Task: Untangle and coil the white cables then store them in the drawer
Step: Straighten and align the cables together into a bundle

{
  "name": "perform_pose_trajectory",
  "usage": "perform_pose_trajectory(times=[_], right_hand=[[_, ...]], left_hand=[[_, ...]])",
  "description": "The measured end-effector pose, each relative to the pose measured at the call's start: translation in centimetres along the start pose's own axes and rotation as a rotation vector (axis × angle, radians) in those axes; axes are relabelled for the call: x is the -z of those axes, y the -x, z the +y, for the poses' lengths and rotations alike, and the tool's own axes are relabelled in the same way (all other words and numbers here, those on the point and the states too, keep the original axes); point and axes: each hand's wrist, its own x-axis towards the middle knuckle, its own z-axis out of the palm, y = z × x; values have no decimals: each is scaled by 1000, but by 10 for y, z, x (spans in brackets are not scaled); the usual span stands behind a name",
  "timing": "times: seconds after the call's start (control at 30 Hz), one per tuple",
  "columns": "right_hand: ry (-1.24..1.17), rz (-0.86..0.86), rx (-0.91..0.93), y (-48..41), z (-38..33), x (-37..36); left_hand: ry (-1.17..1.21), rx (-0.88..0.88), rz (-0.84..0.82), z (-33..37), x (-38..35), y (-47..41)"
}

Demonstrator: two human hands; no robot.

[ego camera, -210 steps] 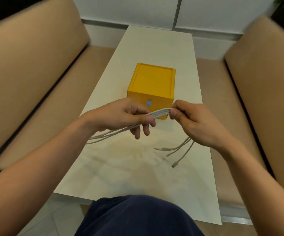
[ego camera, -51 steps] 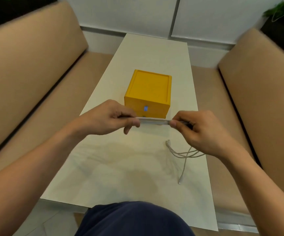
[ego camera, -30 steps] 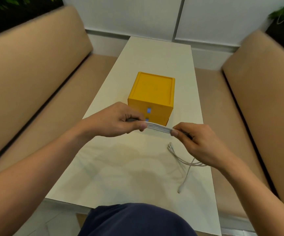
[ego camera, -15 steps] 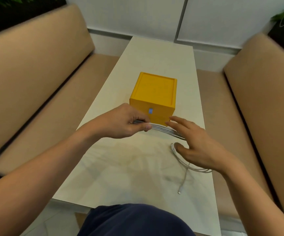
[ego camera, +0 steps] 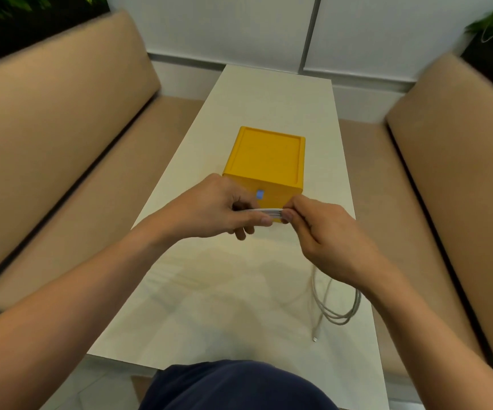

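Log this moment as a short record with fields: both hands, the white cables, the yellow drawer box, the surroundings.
left hand: pinches one end of the flat bundle of thin white cables
right hand: pinches the bundle's other end, close to the left hand
bundle: held above the table, on the near side of the yellow square plastic drawer box
loose white cable loops: trail from under the right hand onto the table, one plug end lying free
drawer box: on the long white table, front shut, small blue tab
surroundings: tan padded benches on both sides
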Motion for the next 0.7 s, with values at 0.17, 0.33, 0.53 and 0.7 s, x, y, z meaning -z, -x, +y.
perform_pose_trajectory(times=[0.17, 0.33, 0.53, 0.7], right_hand=[[63, -74, -28, 0, 9, 13], [3, -132, 64, 5, 6, 12], [10, -41, -13, 2, 19, 4], [0, -69, 107, 16, -4, 16]], left_hand=[[133, 44, -209, -12, 2, 1], [-49, 64, -72, -19, -6, -4], [60, -144, -43, 3, 2, 7], [-109, -128, 44, -6, 4, 3]])
